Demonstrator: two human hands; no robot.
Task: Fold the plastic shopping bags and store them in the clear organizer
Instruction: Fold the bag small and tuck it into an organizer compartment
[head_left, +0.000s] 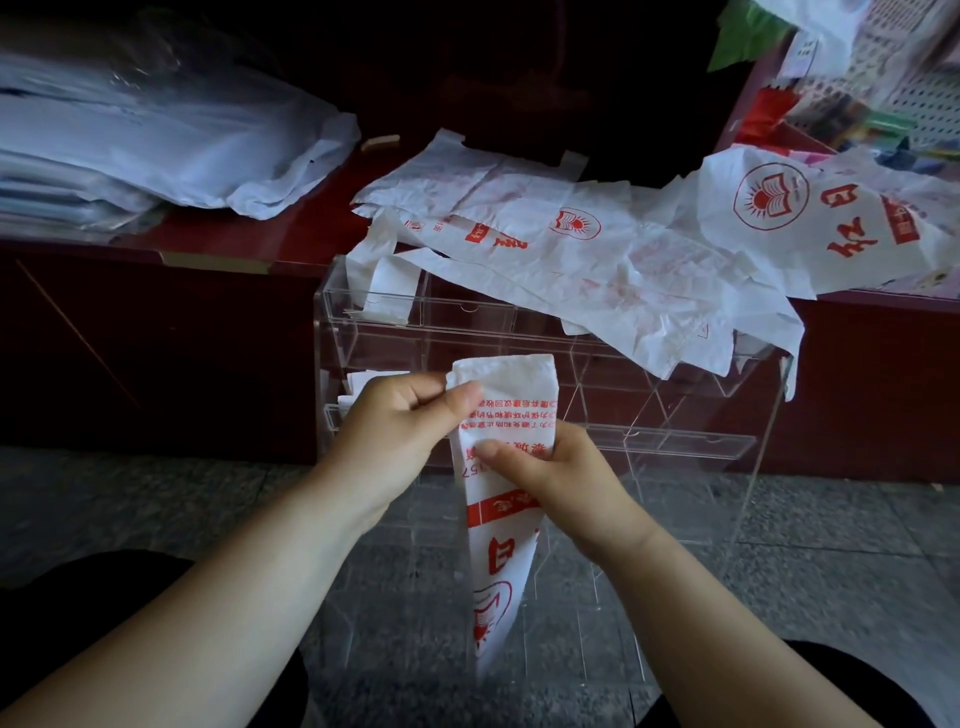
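A white plastic bag with red print (493, 551), folded into a long narrow strip, hangs in front of me. My left hand (400, 421) pinches its upper left corner between thumb and fingers. My right hand (545, 473) grips the strip lower down, thumb pressed on its front. Behind the strip stands the clear organizer (675, 415), on the floor against a dark red counter. Folded white bags (358, 384) show in its left compartments. Several loose printed bags (597, 249) lie spread over the counter and drape onto the organizer's top.
A stack of clear and white plastic sheets (145, 145) lies on the counter (218, 244) at left. Colourful goods and a perforated white panel (883, 88) crowd the far right. Grey stone floor (130, 499) lies below. My dark-clothed knees sit at the bottom corners.
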